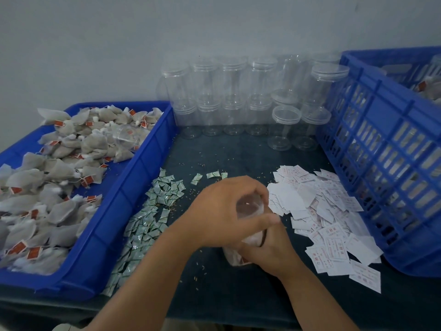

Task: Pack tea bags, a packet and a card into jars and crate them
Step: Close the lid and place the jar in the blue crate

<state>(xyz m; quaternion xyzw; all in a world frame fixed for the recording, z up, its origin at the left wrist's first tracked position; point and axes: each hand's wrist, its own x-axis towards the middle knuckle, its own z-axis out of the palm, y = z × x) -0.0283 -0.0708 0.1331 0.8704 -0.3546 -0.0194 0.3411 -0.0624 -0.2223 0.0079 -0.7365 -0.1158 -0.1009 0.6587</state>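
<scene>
grey mesh tea bags [59,168]: in blue plastic tray [133,177], left of clear plastic jar [249,207]
green foil packets [152,211]: just left of jar
left hand [222,211]: curled over jar lid
right hand [269,252]: grips jar body
white paper cards [322,211]: just right of jar
blue plastic crate [381,163]: far right

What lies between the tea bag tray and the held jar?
Head view: a heap of small green packets on the dark tabletop, beside the jar.

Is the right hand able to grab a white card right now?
Probably not yet. The right hand grips the jar, so it's busy. The white cards lie right beside it with nothing between, so once it lets go, likely yes.
</scene>
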